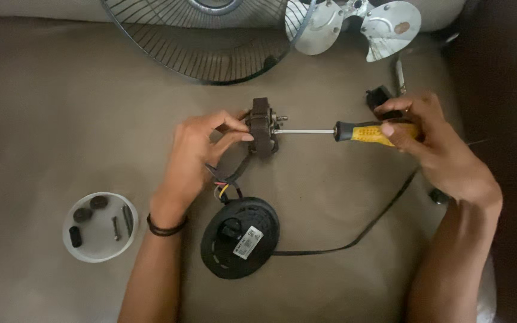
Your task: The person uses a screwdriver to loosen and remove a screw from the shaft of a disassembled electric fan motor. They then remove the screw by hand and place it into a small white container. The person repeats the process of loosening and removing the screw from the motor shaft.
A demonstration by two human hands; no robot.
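Note:
My left hand (201,152) grips a small dark fan motor (262,127), holding it upright above the tan surface. Coloured wires (225,186) run from the motor down to a round black motor housing (240,237) lying below it. My right hand (432,140) holds a screwdriver (357,131) by its yellow and black handle. Its metal shaft lies level, and the tip meets the right side of the motor.
A white lid (100,227) at the left holds several small dark parts and screws. A wire fan guard (204,39) and a metal fan blade (360,24) lie at the top. A black cord (366,230) runs right from the housing. A small black part (380,97) sits behind my right hand.

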